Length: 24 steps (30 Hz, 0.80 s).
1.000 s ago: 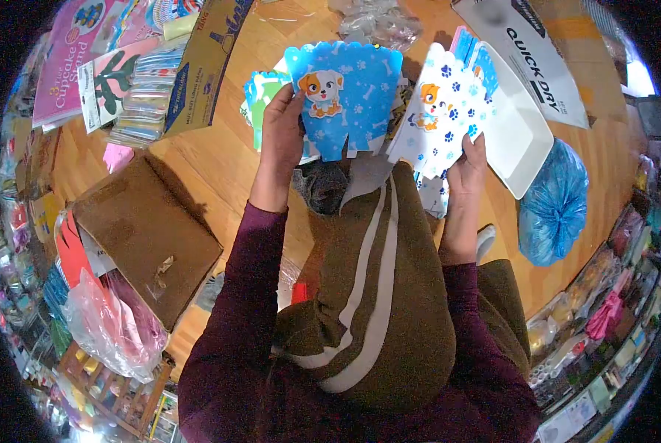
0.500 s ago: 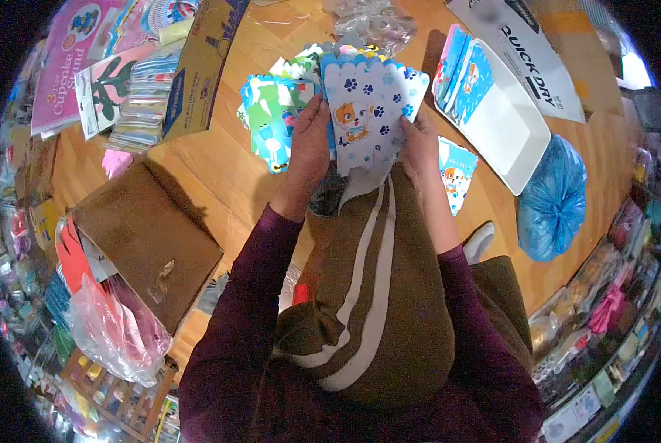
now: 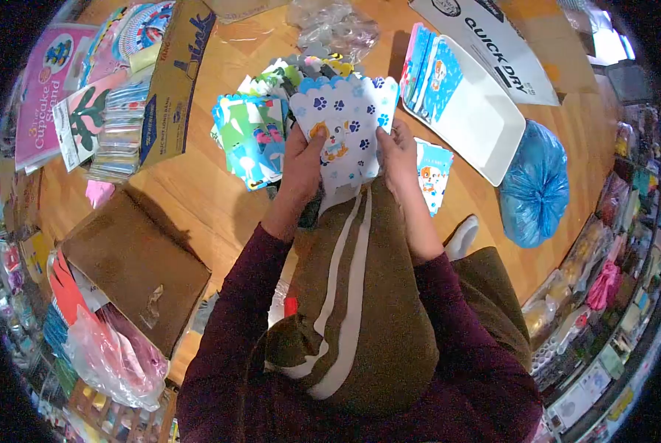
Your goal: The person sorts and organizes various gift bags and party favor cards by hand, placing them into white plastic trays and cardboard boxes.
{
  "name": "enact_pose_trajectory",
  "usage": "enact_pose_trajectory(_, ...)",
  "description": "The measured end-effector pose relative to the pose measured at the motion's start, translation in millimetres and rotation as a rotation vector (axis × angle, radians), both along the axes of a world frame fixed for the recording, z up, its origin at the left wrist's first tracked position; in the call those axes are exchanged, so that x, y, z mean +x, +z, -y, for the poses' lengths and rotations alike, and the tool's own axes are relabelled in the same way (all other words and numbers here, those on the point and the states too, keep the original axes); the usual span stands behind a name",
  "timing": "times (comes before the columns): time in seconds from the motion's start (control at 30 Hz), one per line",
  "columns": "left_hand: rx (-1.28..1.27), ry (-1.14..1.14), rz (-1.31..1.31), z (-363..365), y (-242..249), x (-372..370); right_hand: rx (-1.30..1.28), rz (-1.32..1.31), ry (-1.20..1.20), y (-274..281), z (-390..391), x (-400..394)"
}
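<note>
Both hands hold a white scalloped paper piece (image 3: 345, 122) printed with blue paw marks and a puppy, above my lap. My left hand (image 3: 302, 164) grips its left side, the thumb lying on the printed face. At the right edge, my right hand (image 3: 398, 156) pinches it between thumb and fingers. Just left of it, green and blue patterned pieces (image 3: 253, 140) lie in a pile on the floor. To the right of my right hand are more puppy-printed pieces (image 3: 433, 174). A white tray (image 3: 485, 122) beyond them holds blue and pink printed pieces (image 3: 435, 77) at its left end.
A blue plastic bag (image 3: 535, 184) sits right of the tray. At the left are a brown box (image 3: 138, 266), a clear bag (image 3: 116, 362), a cardboard box (image 3: 179, 81) with wrapped items and a pink cupcake stand package (image 3: 50, 96). Clear plastic (image 3: 334, 29) lies at the top.
The view has shifted, moving the floor items leftward. My left thumb has moved onto the face of the paper piece, which is tilted differently. Both hands still hold it.
</note>
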<state>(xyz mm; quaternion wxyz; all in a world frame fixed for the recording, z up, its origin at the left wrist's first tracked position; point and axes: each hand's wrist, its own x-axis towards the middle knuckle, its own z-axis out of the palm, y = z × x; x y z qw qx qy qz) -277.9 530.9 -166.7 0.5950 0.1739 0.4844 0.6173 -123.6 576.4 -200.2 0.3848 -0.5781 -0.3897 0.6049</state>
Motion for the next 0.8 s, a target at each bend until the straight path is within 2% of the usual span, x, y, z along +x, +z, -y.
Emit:
enact_pose_trajectory(0.03, -0.004, 0.002, -0.004, 0, 1, 0, 0.023, 0.138, 0.051, 4, 1, 5)
enact_pose_trajectory(0.07, -0.017, 0.005, 0.013, -1, 3, 0, 0.020, 0.134, 0.054, 3, 1, 6)
enact_pose_trajectory(0.13, -0.030, 0.010, 0.030, -3, 7, 1, 0.187, 0.257, 0.081, 1, 1, 7)
enact_pose_trajectory(0.17, -0.034, 0.046, 0.087, -4, 9, 3, 0.209, 0.174, 0.096, 4, 1, 6)
enact_pose_trajectory(0.3, -0.015, 0.116, 0.281, -5, 0, 6, 0.165, 0.142, 0.077, 19, 0, 6)
enact_pose_trajectory(0.4, -0.072, 0.032, 0.229, -2, 7, 7, 0.143, 0.023, 0.040, 21, -1, 6)
enact_pose_trajectory(0.47, -0.068, 0.017, 0.267, -5, 0, 12, 0.081, -0.116, -0.104, 18, 0, 8)
enact_pose_trajectory(0.53, -0.066, 0.003, 0.306, -5, -6, 17, 0.086, -0.106, -0.123, 12, 2, 14)
enact_pose_trajectory(0.73, -0.033, -0.046, 0.203, -10, -5, 24, 0.005, -0.057, -0.173, 19, 6, 22)
enact_pose_trajectory(0.8, -0.116, -0.073, 0.160, -12, 2, 19, 0.012, -0.014, -0.147, 19, 5, 28)
